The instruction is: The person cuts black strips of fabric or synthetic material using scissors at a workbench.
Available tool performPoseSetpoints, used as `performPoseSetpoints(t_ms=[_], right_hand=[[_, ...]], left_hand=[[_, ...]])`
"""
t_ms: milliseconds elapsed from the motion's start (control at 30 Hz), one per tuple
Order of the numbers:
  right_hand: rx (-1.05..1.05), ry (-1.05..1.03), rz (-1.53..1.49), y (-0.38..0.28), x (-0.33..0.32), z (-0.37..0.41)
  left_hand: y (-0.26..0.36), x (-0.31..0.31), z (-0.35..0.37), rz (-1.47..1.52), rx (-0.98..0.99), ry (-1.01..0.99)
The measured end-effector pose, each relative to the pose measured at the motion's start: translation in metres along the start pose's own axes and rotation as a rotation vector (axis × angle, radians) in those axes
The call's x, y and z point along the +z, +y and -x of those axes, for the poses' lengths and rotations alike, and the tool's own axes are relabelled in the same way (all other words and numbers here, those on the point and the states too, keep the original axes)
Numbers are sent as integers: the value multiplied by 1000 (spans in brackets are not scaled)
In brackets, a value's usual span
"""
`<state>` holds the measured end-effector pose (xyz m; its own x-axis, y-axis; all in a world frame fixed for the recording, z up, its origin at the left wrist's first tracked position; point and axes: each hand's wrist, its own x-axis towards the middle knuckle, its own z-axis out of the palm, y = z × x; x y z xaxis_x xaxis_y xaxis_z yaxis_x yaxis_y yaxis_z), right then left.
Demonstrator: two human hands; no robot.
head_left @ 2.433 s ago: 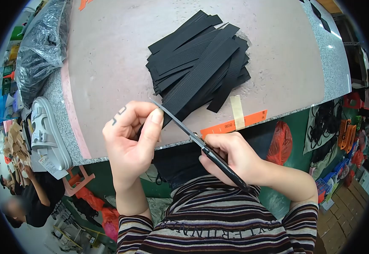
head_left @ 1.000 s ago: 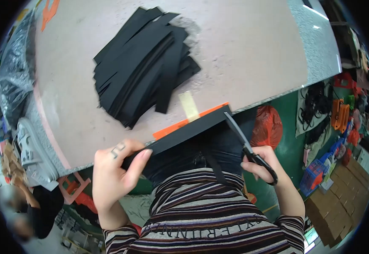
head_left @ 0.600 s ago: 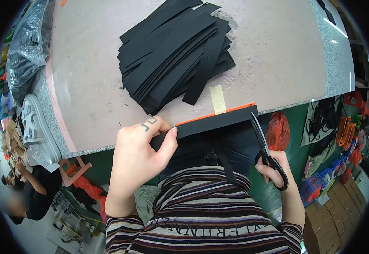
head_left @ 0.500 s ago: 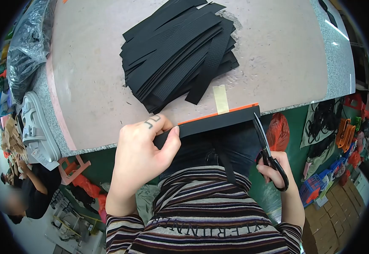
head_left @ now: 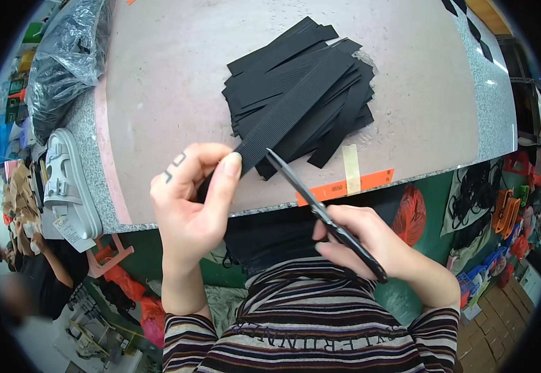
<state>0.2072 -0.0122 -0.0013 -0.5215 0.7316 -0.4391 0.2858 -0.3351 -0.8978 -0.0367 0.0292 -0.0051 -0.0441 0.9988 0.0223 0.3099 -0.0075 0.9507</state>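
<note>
My left hand pinches the near end of a black ribbed strap, which slants up and right over a pile of black straps. My right hand is wrapped round the handles of black-handled scissors. Their blades look closed, with the tip beside the held strap, near the pile's lower edge. An orange strip lies at the table's near edge, crossed by a piece of pale tape.
The pile rests on a pinkish table. At left are plastic-wrapped goods and light sandals. A person is at the lower left. A red bag hangs or lies beyond the near edge, at right.
The held strap has swung from along the table's near edge to over the pile. My right hand has brought the scissors left and up, away from the strap's right end. The orange strip shows more fully.
</note>
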Motion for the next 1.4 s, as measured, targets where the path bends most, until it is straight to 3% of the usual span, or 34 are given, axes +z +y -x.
performPoseSetpoints(t_ms=[267, 500, 600, 633, 733, 800, 900, 933, 1033, 1067, 1133, 1167, 1300, 1400], right_hand=[[-27, 46, 15, -13, 18, -26], [-78, 98, -132, 9, 27, -25], [-40, 20, -53, 12, 14, -12], [-10, -23, -10, 12, 7, -4], [-118, -62, 86, 24, -7, 26], [-40, -47, 56, 21, -10, 39], [115, -34, -73, 22, -14, 54], [57, -1, -70, 24, -15, 60], [-63, 119, -57, 35, -18, 87], [-29, 171, -32, 39, -22, 99], [32, 267, 14, 47, -31, 125], [143, 311, -104, 57, -33, 134], [341, 302, -226, 60, -39, 122], [390, 292, -270, 70, -38, 115]], left_hand=[[-4, -5, -2, 129, -14, -95], [-9, -5, -7, 257, -194, -108], [8, -3, 1, 114, -75, -111], [16, -9, 5, 71, -127, -191], [17, 12, 17, 144, 1, -136], [10, 31, 23, 212, 46, -87], [4, 32, 21, 141, 16, -270], [4, 31, 20, 104, -4, -334], [32, 15, 17, 133, -324, -645], [30, 3, 15, 17, -275, -719], [30, -10, 19, -114, -206, -696], [29, -10, 22, -154, -179, -643], [25, 13, 21, -425, 43, -513], [23, 18, 21, -389, -45, -498]])
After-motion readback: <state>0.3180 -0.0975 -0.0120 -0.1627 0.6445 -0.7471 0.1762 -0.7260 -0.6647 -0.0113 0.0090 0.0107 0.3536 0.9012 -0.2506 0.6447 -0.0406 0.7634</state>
